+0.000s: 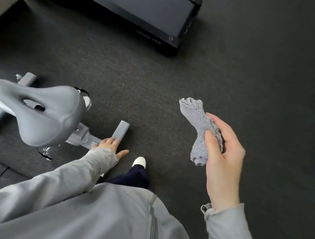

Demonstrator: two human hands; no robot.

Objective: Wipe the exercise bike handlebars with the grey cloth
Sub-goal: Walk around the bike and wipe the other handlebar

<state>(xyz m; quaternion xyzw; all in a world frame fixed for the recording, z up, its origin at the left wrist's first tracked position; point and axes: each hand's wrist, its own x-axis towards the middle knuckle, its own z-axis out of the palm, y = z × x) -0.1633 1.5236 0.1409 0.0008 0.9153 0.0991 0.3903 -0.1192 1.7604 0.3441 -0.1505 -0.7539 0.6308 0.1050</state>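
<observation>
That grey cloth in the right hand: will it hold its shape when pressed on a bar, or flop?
Likely floppy: the grey cloth droops at both ends beyond the right hand. Its fluffy pile suggests it is light and grips rather than slips. It should wrap easily around a bar.

Faint pale lettering on rear end panel of black treadmill [114,0], near its corner, reading roughly "UMAY PRO"; blurred, letters uncertain. No other legible text, numbers or signs anywhere.
</observation>
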